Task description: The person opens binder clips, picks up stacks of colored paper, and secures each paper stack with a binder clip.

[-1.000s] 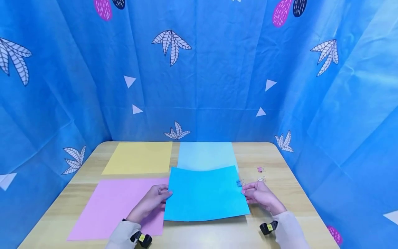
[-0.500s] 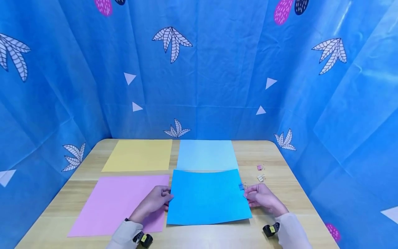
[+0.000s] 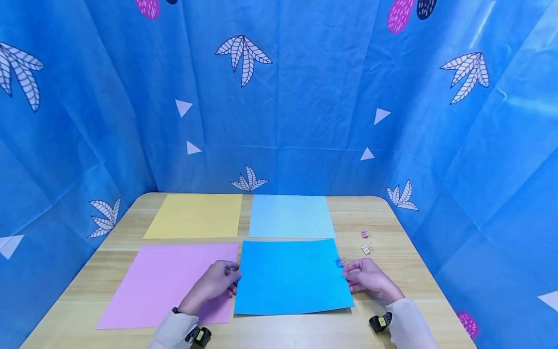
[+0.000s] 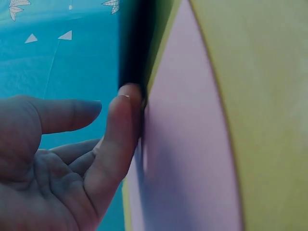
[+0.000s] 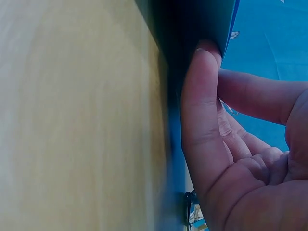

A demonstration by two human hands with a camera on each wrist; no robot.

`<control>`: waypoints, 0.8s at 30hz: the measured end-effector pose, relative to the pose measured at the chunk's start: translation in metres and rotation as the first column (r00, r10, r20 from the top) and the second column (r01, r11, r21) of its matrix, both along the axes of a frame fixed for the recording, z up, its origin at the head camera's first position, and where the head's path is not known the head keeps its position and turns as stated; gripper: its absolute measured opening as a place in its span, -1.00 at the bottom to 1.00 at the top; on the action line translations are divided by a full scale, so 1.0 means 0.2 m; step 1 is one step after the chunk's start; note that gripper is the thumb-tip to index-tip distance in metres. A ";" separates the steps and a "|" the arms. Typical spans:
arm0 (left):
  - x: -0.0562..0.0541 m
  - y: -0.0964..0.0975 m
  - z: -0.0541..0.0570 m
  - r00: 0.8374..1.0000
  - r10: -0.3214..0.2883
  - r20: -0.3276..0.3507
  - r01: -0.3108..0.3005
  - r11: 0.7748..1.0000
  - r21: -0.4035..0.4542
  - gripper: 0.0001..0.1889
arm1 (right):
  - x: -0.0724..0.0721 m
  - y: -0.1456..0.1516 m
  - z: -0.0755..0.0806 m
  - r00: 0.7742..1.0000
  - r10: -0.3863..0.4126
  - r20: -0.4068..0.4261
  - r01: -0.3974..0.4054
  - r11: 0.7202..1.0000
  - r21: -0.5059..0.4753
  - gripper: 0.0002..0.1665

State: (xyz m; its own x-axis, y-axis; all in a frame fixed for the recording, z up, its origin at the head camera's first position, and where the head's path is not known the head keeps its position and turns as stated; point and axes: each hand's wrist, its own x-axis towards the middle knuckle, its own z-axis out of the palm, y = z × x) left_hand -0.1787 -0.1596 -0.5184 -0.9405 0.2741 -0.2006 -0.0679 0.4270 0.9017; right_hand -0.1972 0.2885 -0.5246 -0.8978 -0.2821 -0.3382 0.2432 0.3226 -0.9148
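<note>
A bright blue sheet of paper (image 3: 292, 278) lies low over the front middle of the table, its near right corner slightly raised. My left hand (image 3: 218, 280) is at its left edge; in the left wrist view the thumb (image 4: 72, 114) stands apart from the index finger (image 4: 115, 130), whose tip is at the sheet's underside. My right hand (image 3: 368, 277) pinches the right edge between thumb and index finger (image 5: 199, 106). A blue binder clip (image 3: 340, 262) sits on that edge, just beyond my right fingers; its wire handles point outward.
A pink sheet (image 3: 174, 281) lies left, partly under my left hand. Behind are a yellow sheet (image 3: 193, 216) and a light blue sheet (image 3: 291, 216). A pink binder clip (image 3: 365, 234) and a whitish one (image 3: 366, 249) lie right. A blue curtain (image 3: 279, 121) surrounds the table (image 3: 410, 271).
The blue sheet has come down towards the table and slightly towards me, flattening from a curved shape. The blue clip moved along with it. Both hands followed; the left thumb now shows apart.
</note>
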 end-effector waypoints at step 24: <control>0.03 -0.03 0.03 0.999 -0.004 -0.044 0.004 1.000 0.001 -0.53 | 0.01 0.00 0.00 1.000 0.008 0.022 -0.008 1.000 0.021 -0.68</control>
